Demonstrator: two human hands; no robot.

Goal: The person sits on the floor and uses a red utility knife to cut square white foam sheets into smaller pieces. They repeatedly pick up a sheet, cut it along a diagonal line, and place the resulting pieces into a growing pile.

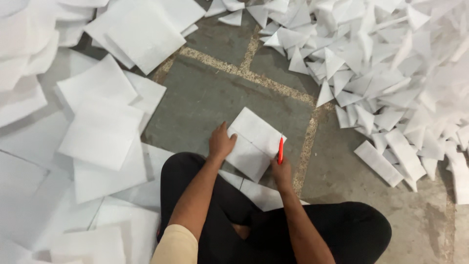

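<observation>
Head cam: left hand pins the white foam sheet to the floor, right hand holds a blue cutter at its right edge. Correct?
Not quite. In the head view the cutter in the right hand is red-orange, not blue. The left hand does pin the white foam sheet to the floor.

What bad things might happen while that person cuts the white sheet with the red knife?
1. The left hand presses the sheet close to the cut line, so the red knife in the right hand might slip toward its fingers.
2. The sheet lies right by the person's leg, so a long stroke could reach it.
3. Loose sheets nearby may slide underfoot.
</observation>
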